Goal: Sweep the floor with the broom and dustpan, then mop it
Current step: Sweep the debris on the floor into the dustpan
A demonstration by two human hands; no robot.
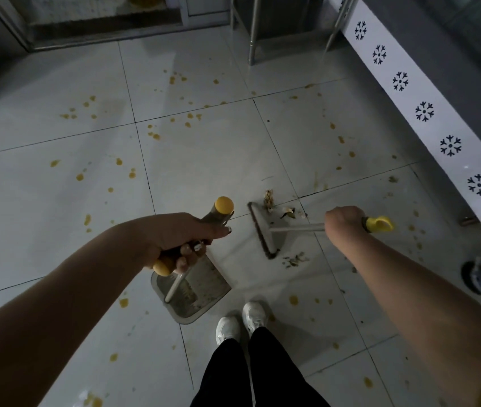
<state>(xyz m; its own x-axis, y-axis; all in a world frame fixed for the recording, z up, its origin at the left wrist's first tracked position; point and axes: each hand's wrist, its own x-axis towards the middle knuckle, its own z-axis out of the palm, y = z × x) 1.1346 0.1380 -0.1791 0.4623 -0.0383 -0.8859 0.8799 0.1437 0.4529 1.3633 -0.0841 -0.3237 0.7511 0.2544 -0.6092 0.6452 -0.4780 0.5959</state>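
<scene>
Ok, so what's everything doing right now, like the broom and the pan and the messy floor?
Broom: head down on the floor, handle gripped by the right hand.
Dustpan: low by the feet, a few bits inside, handle gripped by the left hand.
Scraps: loose beside the broom head, not in the dustpan.
Floor: dotted with yellow spots, not mopped yet.

We see a dim, grey-toned scene with a soft sheen on the floor tiles (204, 160). Straight lines bow toward the edges.
</scene>
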